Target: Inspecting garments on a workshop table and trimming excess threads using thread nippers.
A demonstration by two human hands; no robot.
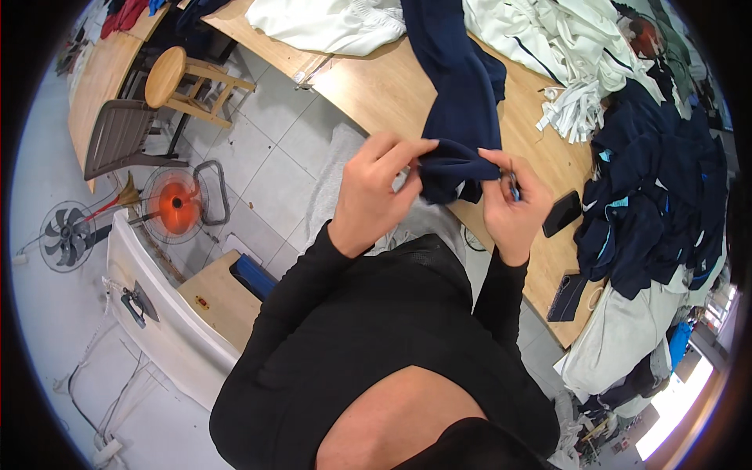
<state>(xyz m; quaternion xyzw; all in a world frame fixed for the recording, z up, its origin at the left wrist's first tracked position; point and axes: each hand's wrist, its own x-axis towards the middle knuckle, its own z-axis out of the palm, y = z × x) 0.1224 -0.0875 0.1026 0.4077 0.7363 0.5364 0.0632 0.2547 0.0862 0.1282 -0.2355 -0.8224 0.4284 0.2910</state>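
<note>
Navy garment (pixel 462 102), laid across the worktop (pixel 376 94); its near end is pinched by left hand (pixel 376 188) and right hand (pixel 518 202). Edge-checking is seemingly under way; even tension is called for next. The right hand's small tool (pixel 515 190) is indistinct.

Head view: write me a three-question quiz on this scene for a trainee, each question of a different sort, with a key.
1. What colour is the fabric held by the left hand and the right hand?

2. True or false: the smartphone lies on the wooden table to the left of both hands.

3. Which appliance rests on the white ironing board?
a) sewing machine
b) clothes iron
c) lamp

Key:
1. Navy blue.
2. False; it lies to the right of both hands.
3. b.
</note>
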